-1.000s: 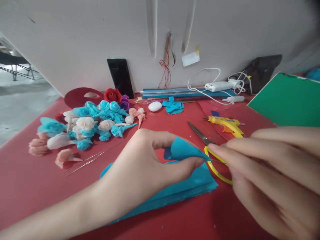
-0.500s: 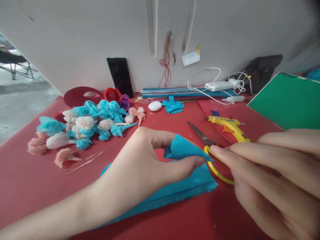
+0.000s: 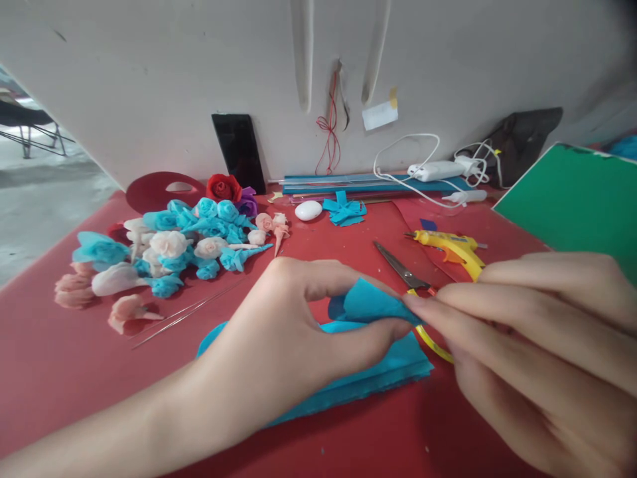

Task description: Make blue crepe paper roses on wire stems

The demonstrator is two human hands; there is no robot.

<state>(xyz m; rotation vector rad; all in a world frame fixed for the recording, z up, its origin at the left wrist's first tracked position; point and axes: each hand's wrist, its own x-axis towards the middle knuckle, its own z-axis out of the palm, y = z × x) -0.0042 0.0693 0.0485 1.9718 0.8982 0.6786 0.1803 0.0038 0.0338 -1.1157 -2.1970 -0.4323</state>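
Note:
A small curled piece of blue crepe paper (image 3: 371,302) is pinched between the thumb and fingers of my left hand (image 3: 293,338). My right hand (image 3: 537,338) has its fingertips closed on the narrow right end of that piece. Whether a thin wire lies in the right fingers too, I cannot make out. Beneath my left hand lies a stack of blue crepe paper (image 3: 348,392), partly covered. Yellow-handled scissors (image 3: 405,272) rest beyond my right fingertips, their handles mostly hidden. Past them is a yellow glue gun (image 3: 448,245), its rear covered by my right hand.
Paper flowers (image 3: 174,242) in blue, white and pink pile up at the left, near thin wires (image 3: 184,315). A phone (image 3: 240,153) leans on the wall. Blue strips (image 3: 344,209), a white egg-shaped item (image 3: 308,211), white cables (image 3: 442,172) and a green board (image 3: 572,206) stand farther back.
My right hand has moved left, and its fingertips now meet the narrow end of the blue crepe paper. The paper has tilted slightly; my left hand stays nearly in place.

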